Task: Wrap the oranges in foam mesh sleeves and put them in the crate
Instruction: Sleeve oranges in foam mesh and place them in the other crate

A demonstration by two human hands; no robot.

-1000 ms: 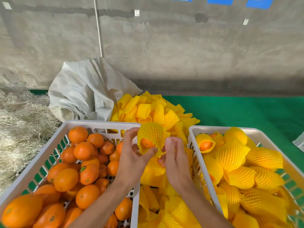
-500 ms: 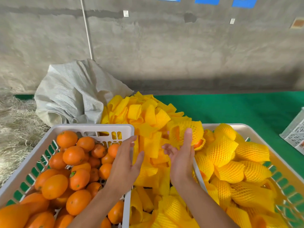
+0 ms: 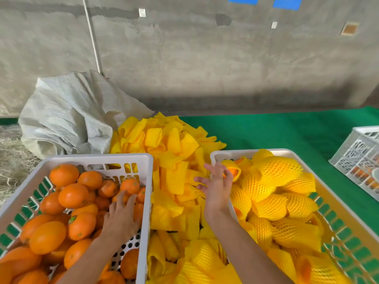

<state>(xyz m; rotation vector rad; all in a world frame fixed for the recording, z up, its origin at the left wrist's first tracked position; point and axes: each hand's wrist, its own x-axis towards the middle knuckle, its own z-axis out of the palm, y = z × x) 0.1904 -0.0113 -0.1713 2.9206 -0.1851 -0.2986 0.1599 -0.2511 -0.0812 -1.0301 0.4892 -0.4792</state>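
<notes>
Our left hand [image 3: 121,218] lies spread on the bare round oranges [image 3: 72,195] in the white plastic crate [image 3: 98,158], so it is nearer; right hand [image 3: 217,186] hangs open, empty, betw. yellow foam mesh sleeves [image 3: 174,152] and the white crate of wrapped oranges [image 3: 227,153].

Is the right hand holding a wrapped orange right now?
No, the right hand is open and empty above the right crate's edge.

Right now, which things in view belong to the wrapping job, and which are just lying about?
Part of the job:
- left crate of bare oranges, left hand reaching in
- pile of foam mesh sleeves between the crates
- right crate of wrapped oranges, right hand open over its near edge

Lying about:
- grey sack
- straw
- third crate at far right
- green mat
</notes>
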